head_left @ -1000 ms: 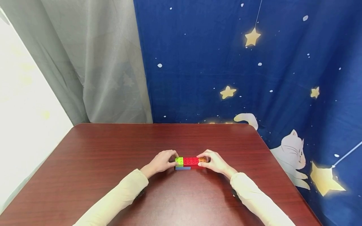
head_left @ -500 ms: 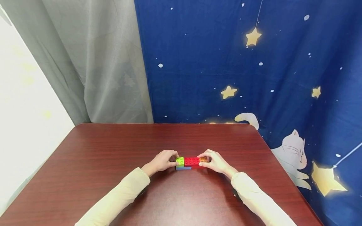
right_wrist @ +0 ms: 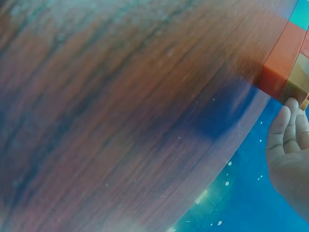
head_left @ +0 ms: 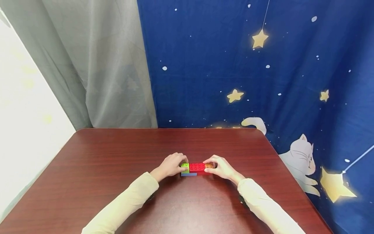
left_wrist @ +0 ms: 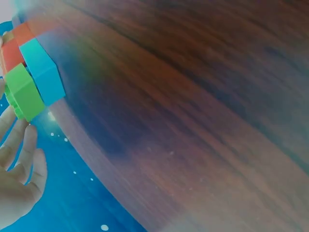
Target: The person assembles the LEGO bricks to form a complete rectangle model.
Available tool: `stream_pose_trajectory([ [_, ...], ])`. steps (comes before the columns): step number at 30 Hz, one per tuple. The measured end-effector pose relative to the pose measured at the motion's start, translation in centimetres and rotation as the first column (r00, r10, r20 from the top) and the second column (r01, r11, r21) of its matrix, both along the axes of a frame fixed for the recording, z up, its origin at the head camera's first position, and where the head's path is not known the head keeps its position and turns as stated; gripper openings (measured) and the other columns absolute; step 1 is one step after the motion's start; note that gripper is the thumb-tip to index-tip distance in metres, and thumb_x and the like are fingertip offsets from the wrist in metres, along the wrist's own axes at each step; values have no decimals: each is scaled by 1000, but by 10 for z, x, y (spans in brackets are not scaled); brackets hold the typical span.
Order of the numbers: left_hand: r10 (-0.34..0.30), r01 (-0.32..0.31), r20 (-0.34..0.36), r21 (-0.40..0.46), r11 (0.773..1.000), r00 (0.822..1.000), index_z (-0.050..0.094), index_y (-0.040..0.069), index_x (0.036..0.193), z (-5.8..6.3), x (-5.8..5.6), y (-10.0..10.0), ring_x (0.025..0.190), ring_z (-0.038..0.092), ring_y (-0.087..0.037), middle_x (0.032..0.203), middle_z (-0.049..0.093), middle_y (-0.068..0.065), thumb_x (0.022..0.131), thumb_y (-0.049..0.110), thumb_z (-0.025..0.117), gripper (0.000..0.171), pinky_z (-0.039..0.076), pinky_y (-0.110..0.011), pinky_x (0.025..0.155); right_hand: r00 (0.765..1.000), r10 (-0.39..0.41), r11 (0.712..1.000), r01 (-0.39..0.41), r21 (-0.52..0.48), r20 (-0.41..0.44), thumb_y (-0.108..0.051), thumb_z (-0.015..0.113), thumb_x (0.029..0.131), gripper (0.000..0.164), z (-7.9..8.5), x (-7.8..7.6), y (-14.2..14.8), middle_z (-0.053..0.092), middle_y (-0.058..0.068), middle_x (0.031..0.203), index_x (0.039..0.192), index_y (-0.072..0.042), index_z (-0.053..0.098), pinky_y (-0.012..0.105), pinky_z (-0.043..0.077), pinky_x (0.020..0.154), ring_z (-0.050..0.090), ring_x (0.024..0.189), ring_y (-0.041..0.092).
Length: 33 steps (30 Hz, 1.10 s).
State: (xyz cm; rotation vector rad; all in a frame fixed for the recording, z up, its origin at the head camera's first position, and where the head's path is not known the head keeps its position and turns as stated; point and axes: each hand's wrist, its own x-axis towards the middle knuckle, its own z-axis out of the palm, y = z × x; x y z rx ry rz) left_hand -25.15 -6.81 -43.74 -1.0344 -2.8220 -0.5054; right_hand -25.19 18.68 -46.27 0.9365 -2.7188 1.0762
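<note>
A short bar of toy building bricks lies on the table, two layers high. Its lower layer shows a blue brick (head_left: 189, 174) at left and a lower red brick (right_wrist: 277, 70) at right. On top sit a green brick (left_wrist: 26, 92), an upper red brick (head_left: 197, 166) in the middle and an orange brick (head_left: 208, 165). My left hand (head_left: 170, 165) is at the left end, thumb and fingers around the green brick, partly covering its studs. At the right end, my right hand (head_left: 223, 167) pinches the orange brick between thumb and fingers.
The dark red-brown wooden table (head_left: 117, 146) stretches out on all sides of the bricks. Behind its far edge hang a grey curtain (head_left: 117, 81) and a blue star-patterned curtain (head_left: 198, 65). A bright white area (head_left: 26, 113) lies along the left.
My left hand has shifted slightly right and farther over the green brick, its thumb covering more of the studs. The right hand and the bricks stay in place.
</note>
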Motion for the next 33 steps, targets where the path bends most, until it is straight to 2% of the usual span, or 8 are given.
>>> stream_pose_trajectory([
  [7,-35,35,-8,2,999,999,64,14,85,-1,-1,2,71,44,-12,77,53,3,74,33,69,22,39,-28,62,1000,-1,1000,1,5,1,-28,73,73,31,-1,0,-1,53,-8,80,100,-16,66,24,40,56,47,65,14],
  [12,-104,105,-45,16,994,994,64,13,82,-1,-6,1,70,44,-11,77,55,3,74,31,70,21,38,-27,61,1000,-5,1000,5,5,-3,-28,73,73,32,0,-2,0,53,-9,81,100,-15,66,24,40,57,46,65,11],
  [15,-130,131,-38,20,991,991,64,13,83,-1,-8,1,71,45,-11,78,55,3,74,30,70,20,39,-27,63,1000,-2,1000,2,5,-5,-28,72,73,32,1,-1,0,53,-9,82,100,-14,66,24,40,57,46,66,11],
  [21,-152,149,25,92,985,988,62,12,86,-9,-7,-5,72,43,-10,79,53,3,77,29,68,20,38,-27,65,1000,14,1000,-14,-3,5,-24,73,72,30,1,2,-1,54,-7,81,100,-13,66,24,40,56,47,66,14],
  [26,-186,185,-11,167,969,983,62,10,87,-16,-7,-8,71,41,-11,79,53,1,78,26,67,19,36,-26,64,1000,13,1000,-13,-1,-2,-25,73,73,30,2,3,-1,53,-7,80,100,-14,66,24,40,56,46,65,12],
  [30,-172,168,8,188,968,985,62,10,88,-16,-7,-7,73,42,-11,81,54,1,78,26,67,19,36,-28,66,1000,13,1000,-13,-12,-10,-25,73,72,30,2,3,-1,53,-6,80,100,-14,66,24,40,56,46,65,13],
  [33,-152,146,22,159,976,988,63,11,88,-14,-7,-7,73,42,-11,81,55,1,78,28,67,20,36,-27,66,1000,8,1000,-8,-17,-7,-24,73,72,30,0,2,0,53,-7,80,100,-14,66,24,39,55,46,64,13],
])
